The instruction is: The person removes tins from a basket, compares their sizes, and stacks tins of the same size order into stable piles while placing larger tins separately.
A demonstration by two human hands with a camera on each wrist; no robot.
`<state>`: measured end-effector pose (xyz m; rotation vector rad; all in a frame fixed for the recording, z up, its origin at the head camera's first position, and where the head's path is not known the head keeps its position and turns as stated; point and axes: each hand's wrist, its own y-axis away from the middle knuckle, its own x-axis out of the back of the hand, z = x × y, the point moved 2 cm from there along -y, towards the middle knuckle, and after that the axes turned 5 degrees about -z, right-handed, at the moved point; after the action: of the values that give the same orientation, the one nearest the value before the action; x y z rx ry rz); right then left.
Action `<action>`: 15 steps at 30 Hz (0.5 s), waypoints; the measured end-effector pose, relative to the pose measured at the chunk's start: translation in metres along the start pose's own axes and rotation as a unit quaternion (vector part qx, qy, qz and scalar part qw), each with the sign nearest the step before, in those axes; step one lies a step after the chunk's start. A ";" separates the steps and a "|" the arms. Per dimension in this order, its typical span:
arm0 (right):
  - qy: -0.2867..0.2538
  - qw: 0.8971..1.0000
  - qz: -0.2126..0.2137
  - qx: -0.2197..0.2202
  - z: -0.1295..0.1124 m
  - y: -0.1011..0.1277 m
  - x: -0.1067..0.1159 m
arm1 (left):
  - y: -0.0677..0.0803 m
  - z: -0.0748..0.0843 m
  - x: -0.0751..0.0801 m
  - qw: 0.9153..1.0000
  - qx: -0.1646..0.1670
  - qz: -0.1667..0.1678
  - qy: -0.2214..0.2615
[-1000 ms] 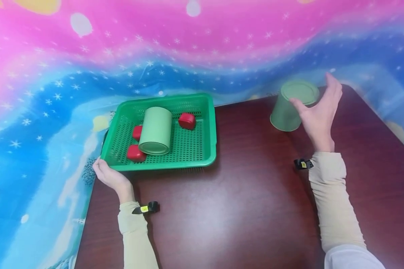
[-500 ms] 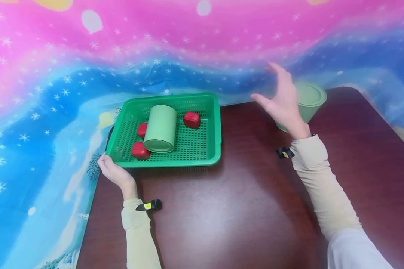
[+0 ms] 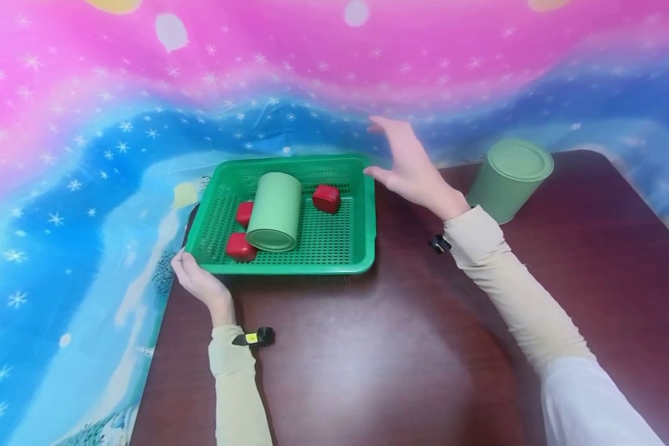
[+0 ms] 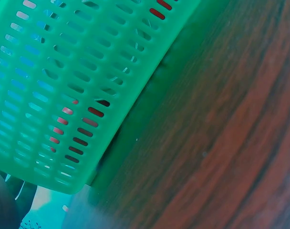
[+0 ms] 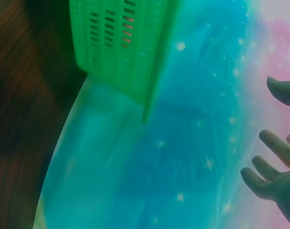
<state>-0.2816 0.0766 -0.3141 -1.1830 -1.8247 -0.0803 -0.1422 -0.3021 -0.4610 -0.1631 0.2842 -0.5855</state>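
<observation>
Green basket [image 3: 295,270]: plastic, pierced all over with slots, sitting on the far left part of the table [image 3: 340,347].
Left hand [image 3: 202,285]: at the basket's near left corner, fingers bent round the rim and holding it.
Right hand [image 3: 411,167]: raised just beside the basket's far right corner, thumb and fingers spread wide with nothing between them; the right wrist view shows it apart from the basket wall.
Lying can [image 3: 275,207]: pale green, on its side in the basket, left of the middle, one round end turned towards the person.
Red blocks [image 3: 326,199]: three, with rounded edges, all in the basket; one is to the right of the lying can near the far wall, the other two are along its left side, the farther of them partly hidden by it.
Standing can [image 3: 507,183]: pale green too, upright on the table near the far edge, well to the right of the basket and behind the right wrist.
Sleeves [image 3: 521,297]: light beige, with a black strap [image 3: 266,336] at each wrist.
Cloth [image 3: 334,68]: pink and blue, printed with white stars, hanging behind the table and down its left side.
Table: dark reddish brown, wood-grained, shiny near the middle.
</observation>
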 end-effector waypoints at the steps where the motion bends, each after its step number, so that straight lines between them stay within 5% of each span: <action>1: -0.001 1.000 -0.008 0.005 -0.002 -0.003 -0.002 | 0.000 0.000 -0.001 1.000 -0.003 -0.002 -0.001; 8: 0.014 0.996 -0.085 0.038 -0.009 -0.024 -0.025 | 0.002 0.000 -0.002 1.000 -0.007 -0.004 0.008; 15: 0.051 0.978 -0.196 0.051 -0.013 -0.036 -0.058 | 0.003 0.003 0.001 1.000 0.008 -0.011 0.009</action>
<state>-0.2942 0.0112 -0.3343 -0.7226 -1.9221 -0.2634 -0.1388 -0.3000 -0.4587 -0.1467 0.2947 -0.6114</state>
